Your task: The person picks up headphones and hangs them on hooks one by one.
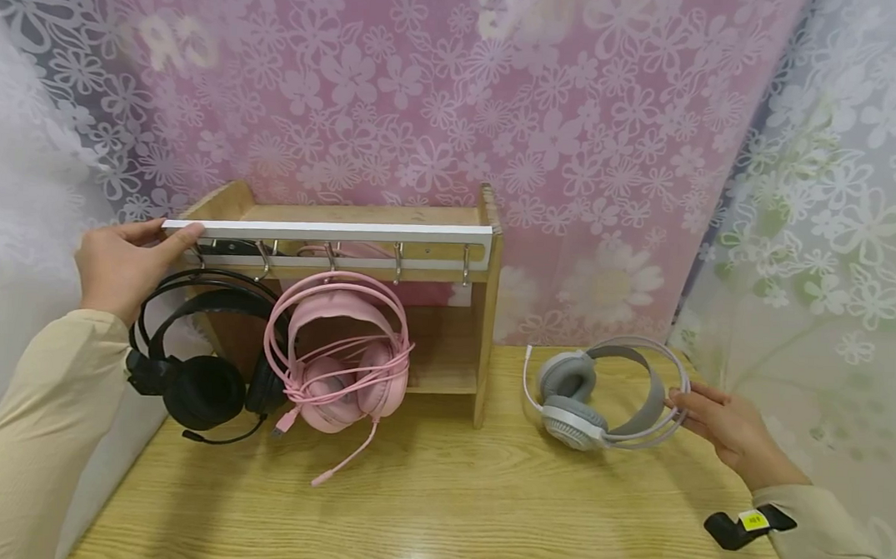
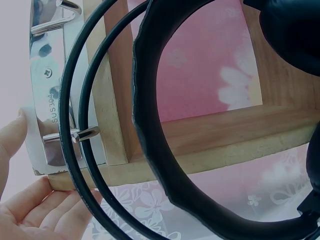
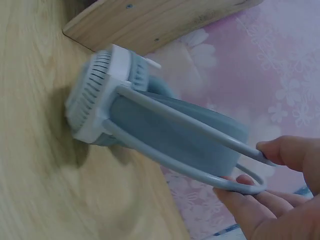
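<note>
My left hand [image 1: 121, 265] grips the left end of a white metal hook rail [image 1: 375, 233] along the top front of a small wooden shelf [image 1: 484, 339]. In the left wrist view, its thumb lies by the rail and its fingers are at the shelf's end. A black headset [image 1: 203, 392] and a pink headset [image 1: 338, 304], its cable wound round it, hang from the rail's hooks. On the right, my right hand [image 1: 734, 438] pinches the outer headband tubes of a grey-and-white headset [image 1: 577, 423]. That headset is tilted, ear cups toward the shelf, low over the table.
Bare hooks [image 1: 466, 265] are on the rail's right part. The wood-grain table [image 1: 453, 496] runs in front of the shelf. Pink floral sheeting [image 1: 426, 87] stands behind, with pale floral sheeting [image 1: 840, 247] on the right. A black strap [image 1: 733, 530] is at my right wrist.
</note>
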`<state>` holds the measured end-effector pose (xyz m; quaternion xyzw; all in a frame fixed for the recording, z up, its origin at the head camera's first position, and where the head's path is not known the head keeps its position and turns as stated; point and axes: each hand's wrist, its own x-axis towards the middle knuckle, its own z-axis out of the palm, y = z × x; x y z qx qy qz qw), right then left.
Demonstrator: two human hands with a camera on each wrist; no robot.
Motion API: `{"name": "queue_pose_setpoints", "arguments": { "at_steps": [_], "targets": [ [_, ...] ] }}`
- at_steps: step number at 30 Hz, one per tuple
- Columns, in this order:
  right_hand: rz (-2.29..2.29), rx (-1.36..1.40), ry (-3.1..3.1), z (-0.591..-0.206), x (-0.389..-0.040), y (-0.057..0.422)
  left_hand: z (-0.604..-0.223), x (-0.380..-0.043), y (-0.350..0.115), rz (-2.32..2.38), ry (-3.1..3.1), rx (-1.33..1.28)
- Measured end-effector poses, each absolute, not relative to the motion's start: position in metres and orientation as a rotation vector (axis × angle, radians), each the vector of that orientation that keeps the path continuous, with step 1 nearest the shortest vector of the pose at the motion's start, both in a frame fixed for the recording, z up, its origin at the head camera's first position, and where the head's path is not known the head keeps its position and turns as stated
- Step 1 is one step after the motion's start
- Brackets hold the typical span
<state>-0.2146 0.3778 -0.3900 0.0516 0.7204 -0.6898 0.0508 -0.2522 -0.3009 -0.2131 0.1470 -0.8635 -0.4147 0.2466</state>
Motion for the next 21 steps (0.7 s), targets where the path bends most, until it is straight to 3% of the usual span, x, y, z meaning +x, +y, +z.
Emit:
{"name": "queue_pose_setpoints", "arguments": {
  "at_steps": [21],
  "targets": [
    [-1.181,-0.084,2.848,-0.339,-0.236,0.363,-0.213,-0.25,-0.301,-1.139,-2.359,0.394]
  ]
}}
